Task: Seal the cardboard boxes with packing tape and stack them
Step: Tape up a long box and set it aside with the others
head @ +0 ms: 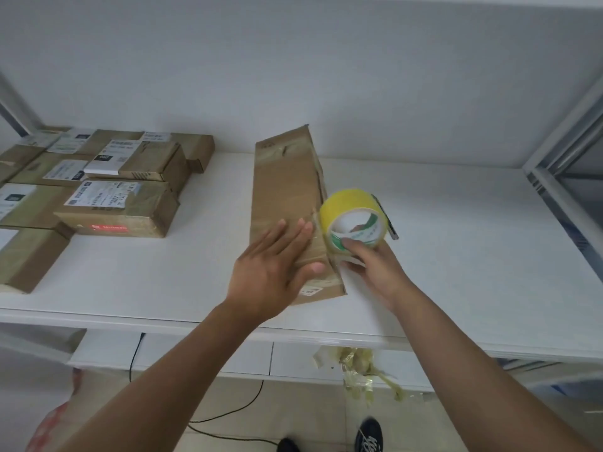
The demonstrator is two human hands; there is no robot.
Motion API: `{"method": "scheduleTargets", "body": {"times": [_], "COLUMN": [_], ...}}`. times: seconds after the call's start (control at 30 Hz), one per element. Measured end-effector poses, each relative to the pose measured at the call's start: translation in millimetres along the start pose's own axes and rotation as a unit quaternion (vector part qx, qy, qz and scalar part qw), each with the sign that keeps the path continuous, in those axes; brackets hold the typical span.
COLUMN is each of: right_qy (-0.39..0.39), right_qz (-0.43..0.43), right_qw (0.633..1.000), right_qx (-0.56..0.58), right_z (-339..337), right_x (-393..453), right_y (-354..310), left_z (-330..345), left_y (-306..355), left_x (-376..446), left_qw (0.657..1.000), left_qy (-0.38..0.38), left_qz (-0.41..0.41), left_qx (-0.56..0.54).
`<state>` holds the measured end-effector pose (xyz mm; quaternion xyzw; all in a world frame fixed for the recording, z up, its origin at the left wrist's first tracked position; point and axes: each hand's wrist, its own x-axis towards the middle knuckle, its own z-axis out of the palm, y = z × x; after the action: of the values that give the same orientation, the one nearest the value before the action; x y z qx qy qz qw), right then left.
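Box (pixel 287 203) lies long and flat on the white shelf (pixel 456 256), near its middle, its far end towards the wall. My left hand (pixel 277 265) rests flat on its near half, fingers straight and spread, thumb out towards the right edge. My right hand (pixel 372 265) grips the tape roll (pixel 350 220) just beside the box's right edge, thumb hooked into the core, fingers curled under the rim. The roll is yellow and stands on edge, and a clear strip of tape runs from it onto the box top by my left fingertips. A dark slim tool (pixel 386 220) lies on the shelf right behind the roll. To the left a stack (pixel 107 190) of labelled boxes sits well apart. Scraps (pixel 359 370) of used tape hang from the shelf's front edge below my right arm
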<state>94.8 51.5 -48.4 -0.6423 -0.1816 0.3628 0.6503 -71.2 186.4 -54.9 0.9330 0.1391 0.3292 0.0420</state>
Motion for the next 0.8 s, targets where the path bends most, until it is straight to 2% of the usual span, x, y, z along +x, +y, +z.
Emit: {"method": "scheduleTargets", "body": {"times": [0.13, 0.23, 0.3, 0.37, 0.43, 0.57, 0.67, 0.8], "right_qy": [-0.035, -0.033, -0.008, -0.008, -0.011, 0.013, -0.002, 0.015], "right_qz": [-0.042, -0.101, -0.163, -0.182, -0.164, -0.183, -0.199, -0.176], "right_qw": [0.991, 0.975, 0.931, 0.876, 0.857, 0.841, 0.826, 0.862], "right_qx": [-0.119, -0.197, -0.328, -0.447, -0.488, -0.509, -0.527, -0.475], "right_z": [43.3, 76.7, 93.2, 102.9, 103.8, 98.7, 88.8, 60.3], "right_x": [-2.0, -3.3, -3.2, -8.4, -13.8, -17.3, -10.5, -2.6], "right_y": [-22.3, -37.5, -38.5, -34.6, -28.2, -25.4, -34.1, -54.7], "left_z": [-13.3, -17.2, -17.1, -14.6, -10.4, 1.8, 3.9, 3.7], "left_y": [-23.6, -28.0, -21.5, -10.4, -1.8, -2.8, -0.9, 6.5], "left_x": [-25.0, -41.1, -43.9, -44.3, -44.4, -45.5, -46.7, -41.7], "left_qw": [0.982, 0.935, 0.89, 0.836, 0.801, 0.784, 0.797, 0.796], "left_qy": [0.013, 0.022, 0.033, 0.056, 0.075, 0.075, 0.069, 0.071], "left_qz": [-0.112, -0.204, -0.237, -0.272, -0.313, -0.36, -0.368, -0.398], "left_qx": [-0.149, -0.29, -0.388, -0.473, -0.504, -0.5, -0.474, -0.451]}}
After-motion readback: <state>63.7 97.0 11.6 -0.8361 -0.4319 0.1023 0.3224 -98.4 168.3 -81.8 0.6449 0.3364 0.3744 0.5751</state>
